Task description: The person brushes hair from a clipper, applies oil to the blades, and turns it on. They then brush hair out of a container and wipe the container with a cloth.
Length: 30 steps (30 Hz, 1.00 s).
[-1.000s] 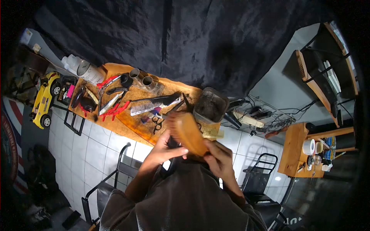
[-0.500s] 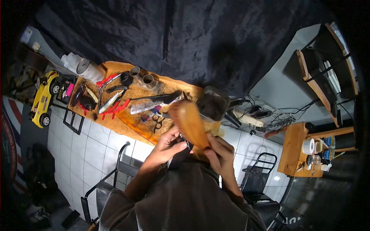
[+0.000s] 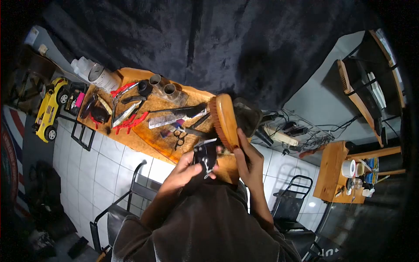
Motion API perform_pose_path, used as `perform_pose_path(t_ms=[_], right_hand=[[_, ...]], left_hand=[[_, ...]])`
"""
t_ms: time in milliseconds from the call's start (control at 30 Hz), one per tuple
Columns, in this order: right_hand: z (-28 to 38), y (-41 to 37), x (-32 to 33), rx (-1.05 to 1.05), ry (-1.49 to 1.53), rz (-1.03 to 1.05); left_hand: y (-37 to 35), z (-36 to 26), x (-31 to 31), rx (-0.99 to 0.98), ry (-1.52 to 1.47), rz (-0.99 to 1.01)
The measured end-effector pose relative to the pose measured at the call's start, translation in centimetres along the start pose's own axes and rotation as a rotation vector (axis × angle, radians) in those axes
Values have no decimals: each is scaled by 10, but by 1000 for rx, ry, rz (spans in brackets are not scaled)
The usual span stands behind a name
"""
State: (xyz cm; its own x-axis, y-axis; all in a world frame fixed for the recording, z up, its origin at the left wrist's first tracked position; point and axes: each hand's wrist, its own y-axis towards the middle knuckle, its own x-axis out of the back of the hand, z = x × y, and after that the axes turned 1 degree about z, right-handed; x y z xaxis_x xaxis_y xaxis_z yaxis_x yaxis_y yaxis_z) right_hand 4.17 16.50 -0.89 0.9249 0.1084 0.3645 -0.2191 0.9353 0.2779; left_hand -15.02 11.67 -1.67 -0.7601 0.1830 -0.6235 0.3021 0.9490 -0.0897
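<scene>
My left hand [image 3: 185, 170] is closed around a black hair clipper [image 3: 204, 158], its metal blade pointing up and away from me. My right hand [image 3: 249, 162] grips the lower end of a wooden brush [image 3: 226, 120], which stands nearly upright with its brown bristles facing left. Brush and clipper are close together but apart. Beyond them on the wooden table [image 3: 161, 146] lie scissors [image 3: 179, 139], a light comb [image 3: 163, 121] and a dark-handled brush [image 3: 187, 109].
Red-handled tools [image 3: 131, 124], metal cups [image 3: 169, 89] and a white bottle [image 3: 104, 79] crowd the table's left and back. A dark bin [image 3: 246, 117] stands at its right end. Chairs [image 3: 291, 201] flank me. Cables [image 3: 323, 126] hang at the right, near a wooden shelf [image 3: 327, 174].
The wooden brush has swung up and away from the clipper, turning its bristles left. The clipper, mostly hidden behind the brush before, now shows plainly in my left hand.
</scene>
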Motion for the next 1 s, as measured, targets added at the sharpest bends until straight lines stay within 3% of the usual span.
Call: perform_pose_path(t_ms=[100, 133, 233, 300, 467, 533, 633, 733, 833, 1000], right_hand=[[17, -11, 5, 23, 110, 61], [20, -7, 3, 227, 80, 33], [15, -9, 1, 74, 1, 199], [-3, -8, -6, 144, 16, 84], [-11, -6, 4, -52, -101, 100], [-10, -6, 6, -117, -90, 96], [4, -11, 9, -6, 12, 33], [10, -13, 10, 194, 82, 98], [2, -11, 6, 158, 37, 153], [-2, -7, 5, 112, -100, 35]], left_hand=[[-1, 8, 6, 11, 74, -79], [0, 8, 7, 29, 111, -80], [0, 3, 5, 81, 132, -74], [-3, -2, 14, 139, 95, -37], [-1, -8, 23, -66, 155, 159], [0, -11, 13, -94, 98, 26], [4, -4, 18, -61, -12, -64], [3, -1, 17, -24, -25, -133], [3, -4, 15, -5, 62, 3], [9, -5, 16, 25, 41, -52]])
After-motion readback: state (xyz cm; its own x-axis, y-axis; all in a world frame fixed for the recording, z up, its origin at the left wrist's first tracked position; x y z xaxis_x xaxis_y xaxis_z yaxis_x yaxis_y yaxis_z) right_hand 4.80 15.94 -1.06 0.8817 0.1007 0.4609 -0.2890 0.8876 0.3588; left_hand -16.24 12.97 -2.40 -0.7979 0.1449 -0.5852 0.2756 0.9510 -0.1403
